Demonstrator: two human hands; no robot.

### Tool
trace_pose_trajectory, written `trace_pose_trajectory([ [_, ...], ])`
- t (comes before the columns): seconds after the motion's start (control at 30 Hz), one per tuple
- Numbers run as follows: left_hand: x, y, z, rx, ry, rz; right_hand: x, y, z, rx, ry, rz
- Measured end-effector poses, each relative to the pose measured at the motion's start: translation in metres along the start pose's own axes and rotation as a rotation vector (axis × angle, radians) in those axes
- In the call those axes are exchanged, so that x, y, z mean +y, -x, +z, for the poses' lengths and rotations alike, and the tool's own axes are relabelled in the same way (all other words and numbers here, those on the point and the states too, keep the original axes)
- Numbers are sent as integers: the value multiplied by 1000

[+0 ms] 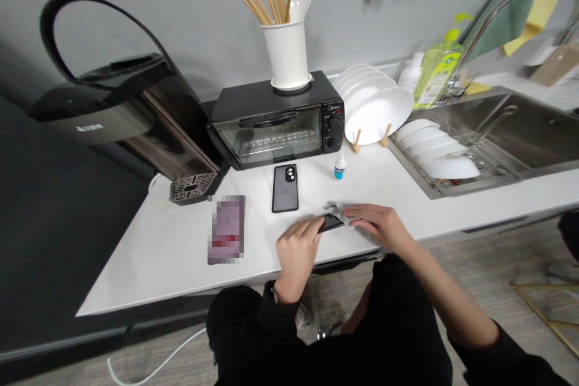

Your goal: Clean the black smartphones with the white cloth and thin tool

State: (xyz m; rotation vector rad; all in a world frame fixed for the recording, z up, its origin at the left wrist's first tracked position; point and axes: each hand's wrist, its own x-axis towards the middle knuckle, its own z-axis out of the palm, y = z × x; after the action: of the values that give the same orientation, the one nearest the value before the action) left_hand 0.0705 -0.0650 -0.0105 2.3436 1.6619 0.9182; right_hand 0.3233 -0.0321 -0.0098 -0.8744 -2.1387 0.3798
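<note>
My left hand (296, 248) is closed on the near left end of a dark, flat phone (332, 223) over the white counter. In my right hand (382, 224), the fingers pinch a crumpled whitish wipe (338, 210) against the phone's right end. Much of the phone is hidden by the hands and the wipe. Behind them a phone case (284, 190) with a camera cutout lies flat. A small white bottle (339, 167) with a blue label stands upright beyond the wipe. To the left lies a blurred-out purple rectangular thing (227, 223).
A black toaster oven (275, 132) carries a white utensil holder (286, 54) with chopsticks. At left stands a drinks machine (149, 126). White plates (380, 114) in a rack, bowls (452, 167), green soap bottle (436, 75) and sink (534, 132) are right. The counter's front edge (181, 289) is near.
</note>
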Motion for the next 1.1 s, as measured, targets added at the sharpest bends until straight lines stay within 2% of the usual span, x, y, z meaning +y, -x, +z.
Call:
trace_pose_trajectory([
  [0.1,-3,8,1,-44,27,60,9,13,11,26,17,54],
  [0.27,-9,14,0,-133,73,105,11,15,22,-17,205,112],
  [0.33,-11,13,-3,-175,111,83,-2,13,34,-26,304,150],
  [0.4,-14,12,-5,-207,172,47,-25,9,52,-44,353,153],
  [0.47,-18,11,-5,-215,230,-5,-52,6,70,-102,314,98],
  [0.53,-22,11,-3,-195,257,-56,-69,5,78,-171,210,19],
  [0.63,-22,13,-1,-172,259,-84,-61,8,68,-189,176,20],
  [0.7,-20,13,-1,-173,265,-92,-46,11,55,-109,287,128],
  [0.77,-18,13,-1,-168,271,-99,-41,11,52,-32,383,217],
  [0.83,-18,13,-1,-156,277,-89,-52,10,61,-60,339,181],
  [0.9,-19,13,-2,-148,280,-71,-69,7,74,-161,188,77],
  [0.97,-19,13,-2,-148,271,-77,-75,5,76,-206,99,44],
  [1.1,-15,12,-6,-153,235,-138,-46,12,50,-97,269,197],
])
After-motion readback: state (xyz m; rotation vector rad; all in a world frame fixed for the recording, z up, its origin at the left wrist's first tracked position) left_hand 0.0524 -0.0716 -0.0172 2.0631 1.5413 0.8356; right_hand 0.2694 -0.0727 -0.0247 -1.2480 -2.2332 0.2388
